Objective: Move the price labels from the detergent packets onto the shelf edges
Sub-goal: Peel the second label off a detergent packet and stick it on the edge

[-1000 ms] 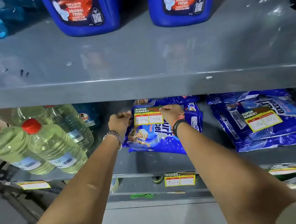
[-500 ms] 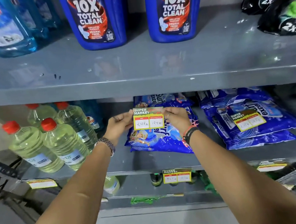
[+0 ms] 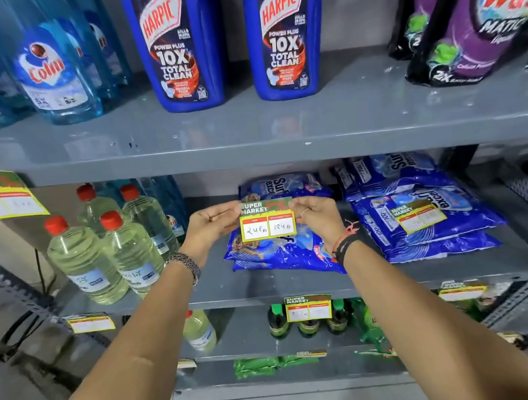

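Price label [image 3: 267, 220] "SUPER MARKET", seemingly 248/124, pinched by left hand [image 3: 212, 222], right hand [image 3: 317, 215]

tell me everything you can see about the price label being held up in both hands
The price label is a small flat card, seemingly paper, with a green "SUPER MARKET" header, a yellow border and two white boxes under red strips, handwritten 248 and 124. It is upright, facing the camera, pinched at its side edges by the left hand and right hand, in front of the left stack of blue detergent packets.

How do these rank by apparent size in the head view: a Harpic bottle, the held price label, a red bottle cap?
1. Harpic bottle
2. Held price label, though it is nearer the camera
3. Red bottle cap
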{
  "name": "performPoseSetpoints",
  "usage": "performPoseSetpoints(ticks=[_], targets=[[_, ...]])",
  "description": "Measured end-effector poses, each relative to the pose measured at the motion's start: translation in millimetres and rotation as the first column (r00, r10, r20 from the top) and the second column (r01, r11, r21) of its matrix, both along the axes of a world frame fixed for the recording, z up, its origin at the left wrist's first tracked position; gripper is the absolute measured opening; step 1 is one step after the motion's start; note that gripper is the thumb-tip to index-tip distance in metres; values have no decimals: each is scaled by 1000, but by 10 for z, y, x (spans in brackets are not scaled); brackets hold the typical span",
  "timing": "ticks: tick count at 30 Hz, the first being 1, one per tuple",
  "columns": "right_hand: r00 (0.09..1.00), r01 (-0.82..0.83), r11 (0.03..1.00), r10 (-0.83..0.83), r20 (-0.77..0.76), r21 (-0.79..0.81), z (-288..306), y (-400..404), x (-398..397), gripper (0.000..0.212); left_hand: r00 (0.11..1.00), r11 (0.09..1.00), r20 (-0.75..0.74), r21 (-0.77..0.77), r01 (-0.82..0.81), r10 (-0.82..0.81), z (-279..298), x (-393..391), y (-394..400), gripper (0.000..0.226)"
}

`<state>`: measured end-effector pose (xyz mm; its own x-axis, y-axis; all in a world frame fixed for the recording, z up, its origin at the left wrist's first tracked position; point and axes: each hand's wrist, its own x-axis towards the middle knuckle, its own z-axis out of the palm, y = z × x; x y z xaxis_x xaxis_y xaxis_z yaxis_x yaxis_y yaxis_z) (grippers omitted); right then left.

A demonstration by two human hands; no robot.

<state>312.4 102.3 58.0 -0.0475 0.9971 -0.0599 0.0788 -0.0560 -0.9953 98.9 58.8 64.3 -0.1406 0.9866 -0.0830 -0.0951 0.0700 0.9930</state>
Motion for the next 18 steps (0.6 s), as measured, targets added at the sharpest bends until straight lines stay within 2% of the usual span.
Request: performPoseSetpoints(ticks=[3, 7, 11, 15, 18], targets=[[1000, -15, 1000, 15, 2, 14, 99, -94, 19, 17, 1000, 1000, -11, 16, -17, 17, 64, 39, -85, 32], [999, -50, 993, 52, -15, 103, 325, -290, 18, 10, 989, 983, 1, 114, -146, 147, 205, 131, -250, 13], [993, -100, 957, 113, -32, 272, 669, -562, 22, 12, 948, 899, 44, 306, -315, 317, 446, 197, -513, 11], [996, -63, 908, 82, -30, 414, 997, -733, 38, 15, 935, 812, 27, 488, -322, 354, 736, 222, -691, 13], [999, -21, 880, 32, -16, 475, 1168, -770, 53, 15, 926, 775, 6, 546, -319, 377, 956, 241, -699, 9]])
